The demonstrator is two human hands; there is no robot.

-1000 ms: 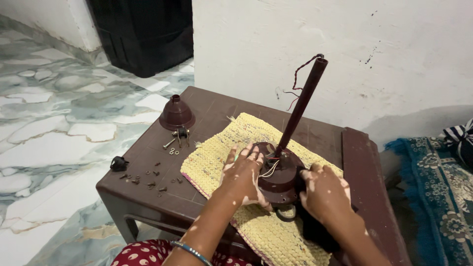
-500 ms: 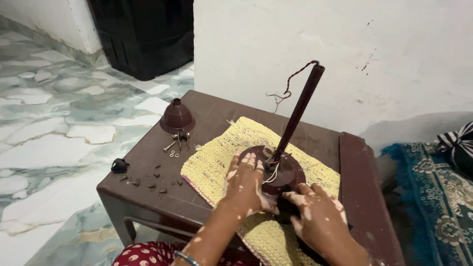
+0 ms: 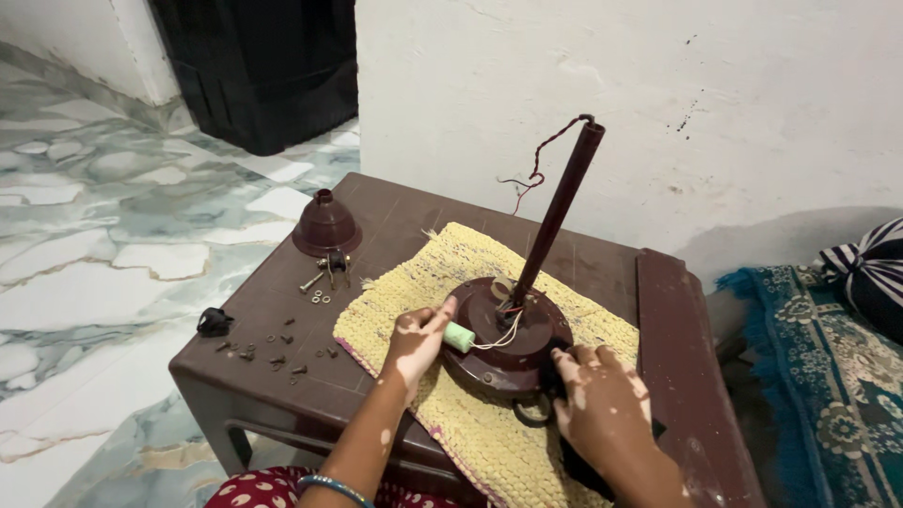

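Pinching a small green cylinder in our left hand, we grasp the rim of the brown fan motor housing with our right hand; it sits on the yellow mat on the table

Brown plastic table bears yellow mat, cone cover, scattered screws.

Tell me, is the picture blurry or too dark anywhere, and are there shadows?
Head view: soft, even light, no glare; the left hand, the right hand, the round brown motor housing and the yellow mat look fairly sharp. The tiny screws are too small to make out. A grey shadow falls on the white wall, and the black cabinet is very dark.
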